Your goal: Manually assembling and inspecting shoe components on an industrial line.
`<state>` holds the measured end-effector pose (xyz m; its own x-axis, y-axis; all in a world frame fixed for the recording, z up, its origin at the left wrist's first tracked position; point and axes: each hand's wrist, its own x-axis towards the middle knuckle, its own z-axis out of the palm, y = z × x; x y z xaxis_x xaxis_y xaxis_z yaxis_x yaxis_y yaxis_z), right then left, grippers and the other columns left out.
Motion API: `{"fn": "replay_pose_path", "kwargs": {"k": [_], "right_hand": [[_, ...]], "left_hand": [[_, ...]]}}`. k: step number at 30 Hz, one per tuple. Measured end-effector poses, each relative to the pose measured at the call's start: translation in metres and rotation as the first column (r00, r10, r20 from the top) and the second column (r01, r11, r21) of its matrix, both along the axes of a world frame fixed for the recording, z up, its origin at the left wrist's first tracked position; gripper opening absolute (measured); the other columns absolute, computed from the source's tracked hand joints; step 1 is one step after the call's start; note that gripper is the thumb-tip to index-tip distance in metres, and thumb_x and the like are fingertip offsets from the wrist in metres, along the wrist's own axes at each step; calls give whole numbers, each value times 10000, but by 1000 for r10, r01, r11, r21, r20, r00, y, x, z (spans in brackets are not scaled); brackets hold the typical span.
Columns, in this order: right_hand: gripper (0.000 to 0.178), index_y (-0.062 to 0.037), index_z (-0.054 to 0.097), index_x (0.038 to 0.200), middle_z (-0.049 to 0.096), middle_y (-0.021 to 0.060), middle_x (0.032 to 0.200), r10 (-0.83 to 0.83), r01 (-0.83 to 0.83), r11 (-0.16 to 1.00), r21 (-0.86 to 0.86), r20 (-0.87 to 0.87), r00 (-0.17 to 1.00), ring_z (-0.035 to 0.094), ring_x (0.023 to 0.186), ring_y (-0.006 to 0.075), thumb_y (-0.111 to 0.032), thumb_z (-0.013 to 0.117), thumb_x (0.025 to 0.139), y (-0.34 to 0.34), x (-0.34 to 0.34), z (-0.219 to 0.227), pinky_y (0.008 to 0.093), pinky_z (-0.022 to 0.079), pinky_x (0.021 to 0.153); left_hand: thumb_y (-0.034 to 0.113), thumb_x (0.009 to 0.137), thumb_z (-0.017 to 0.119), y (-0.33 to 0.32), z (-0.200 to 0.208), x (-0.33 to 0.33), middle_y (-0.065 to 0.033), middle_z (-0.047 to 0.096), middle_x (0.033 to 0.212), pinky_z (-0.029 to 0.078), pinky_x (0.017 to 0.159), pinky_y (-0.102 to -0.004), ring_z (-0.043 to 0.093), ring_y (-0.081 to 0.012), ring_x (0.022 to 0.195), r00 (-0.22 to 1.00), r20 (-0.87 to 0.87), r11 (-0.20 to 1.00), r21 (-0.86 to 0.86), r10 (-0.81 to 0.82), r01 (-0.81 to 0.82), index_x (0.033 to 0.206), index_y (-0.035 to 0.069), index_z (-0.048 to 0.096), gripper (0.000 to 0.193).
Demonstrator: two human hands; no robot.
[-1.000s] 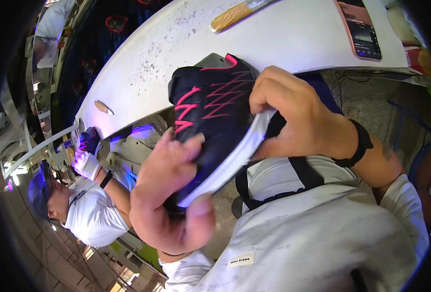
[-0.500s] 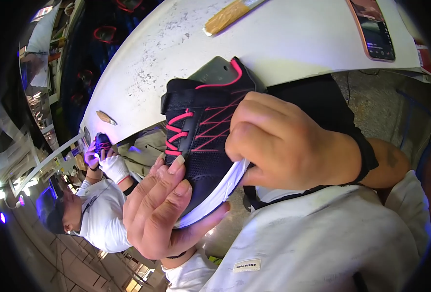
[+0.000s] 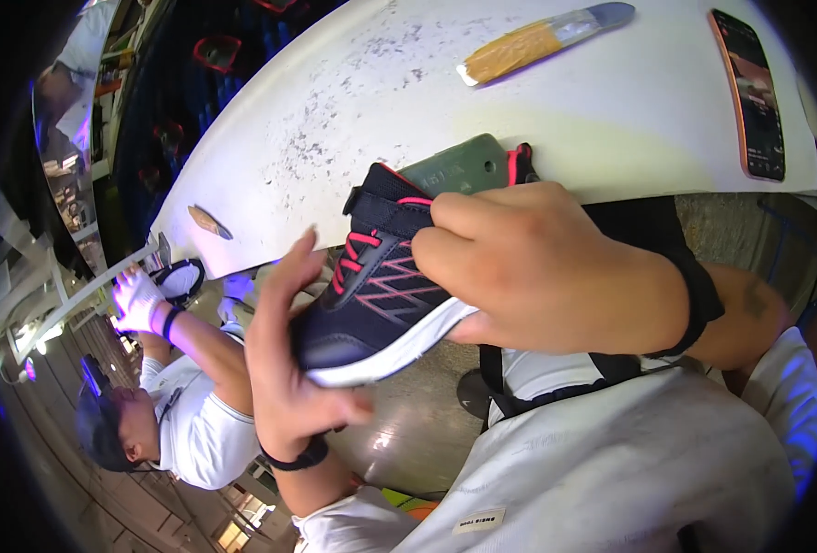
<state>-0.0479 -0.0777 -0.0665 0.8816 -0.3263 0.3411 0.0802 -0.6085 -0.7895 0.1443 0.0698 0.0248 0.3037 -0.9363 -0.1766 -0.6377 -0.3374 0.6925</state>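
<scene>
A black sneaker (image 3: 371, 304) with pink laces, pink crossed lines and a white sole is held in front of me, its toe pointing to the lower left. A green shoe last (image 3: 459, 170) with a hole sticks out of its opening. My right hand (image 3: 537, 267) is closed on the shoe's near side, fingers curled over the upper and thumb by the sole edge. My left hand (image 3: 284, 359) is open around the toe, its fingers and thumb spread apart and slightly blurred. Whether its palm touches the toe, I cannot tell.
A white worktable (image 3: 353, 111), flecked with dark marks, curves beyond the shoe. On it lie a yellow-coated brush (image 3: 528, 46), a phone (image 3: 749, 92) and a small brown-tipped tool (image 3: 209, 222). At left, a co-worker (image 3: 196, 405) in a white shirt and glove handles a shoe (image 3: 181, 280).
My left hand has loosened from the toe and spread its fingers. The shoe has tilted, and my right hand still grips it. The co-worker's shoe has turned to show its pale underside.
</scene>
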Motion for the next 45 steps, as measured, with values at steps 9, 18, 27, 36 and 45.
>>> {"fn": "replay_pose_path", "kwargs": {"k": [9,18,27,36,45], "right_hand": [[323,-25,594,886,572,109,838,-140,95,969,230,193,971,596,774,273,-234,799,751,-19,-15,2,371,495,698],[520,9,692,883,677,65,755,-424,49,744,666,414,806,621,738,98,-469,848,750,-61,-37,86,268,509,644],[1073,18,429,1404,516,254,1250,5,-79,971,226,311,950,539,1180,393,-614,841,641,-45,-22,92,420,457,991],[591,-68,563,1121,572,198,1037,102,-154,981,115,369,924,598,982,385,-317,834,658,-45,2,80,428,506,826],[534,-47,559,1100,585,196,1042,73,-218,932,290,439,896,603,987,354,-199,775,636,-48,21,70,403,495,820]], "left_hand": [[587,704,792,19,-63,29,-129,679,1104,458,948,-316,623,-215,1065,887,-410,960,258,213,-112,1259,-109,559,920],[702,512,885,-35,-47,-61,-168,366,1495,384,1098,-411,459,-279,1304,896,-419,846,-417,145,-332,1581,22,82,1500],[268,625,916,-25,13,-26,-164,543,1316,403,1067,-361,551,-253,1212,978,170,939,-340,123,-59,1415,-54,452,971],[467,568,961,1,-28,14,-200,455,1424,316,1127,-437,467,-283,1303,929,359,882,-462,90,93,1458,-27,335,1195],[470,570,952,-11,-35,17,-166,531,1334,428,1058,-447,547,-272,1227,996,-82,910,-410,26,-58,1417,-47,421,1125]]}}
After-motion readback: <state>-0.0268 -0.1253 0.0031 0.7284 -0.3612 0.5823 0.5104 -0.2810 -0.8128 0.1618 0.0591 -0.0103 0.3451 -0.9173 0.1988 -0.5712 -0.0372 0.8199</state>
